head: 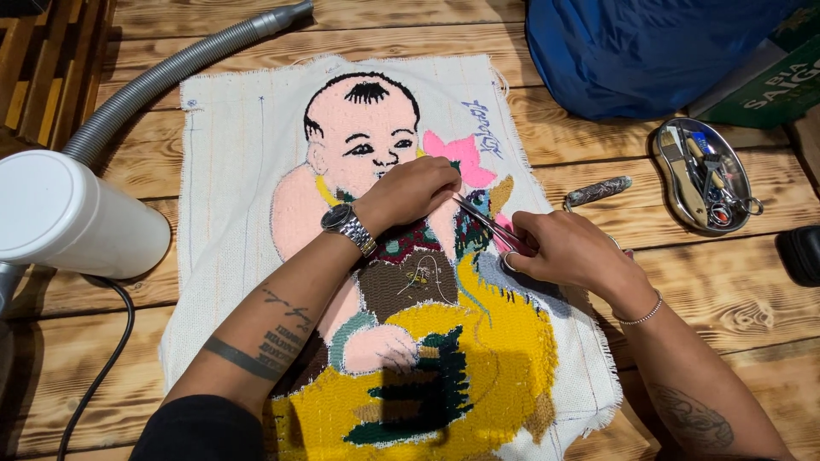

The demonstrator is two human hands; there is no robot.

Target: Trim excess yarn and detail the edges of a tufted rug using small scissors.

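I see the right hand point(571, 252) closed around the scissors point(489, 224), blades angled onto the tufted rug point(401, 256) spread on the wooden table point(752, 316). The left hand point(412, 193) presses curled and flat on the yarn just beside the blade tips, holding nothing

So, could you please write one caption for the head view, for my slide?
Left hand presses a tufted picture rug on a wooden table while the right hand holds scissors to it.
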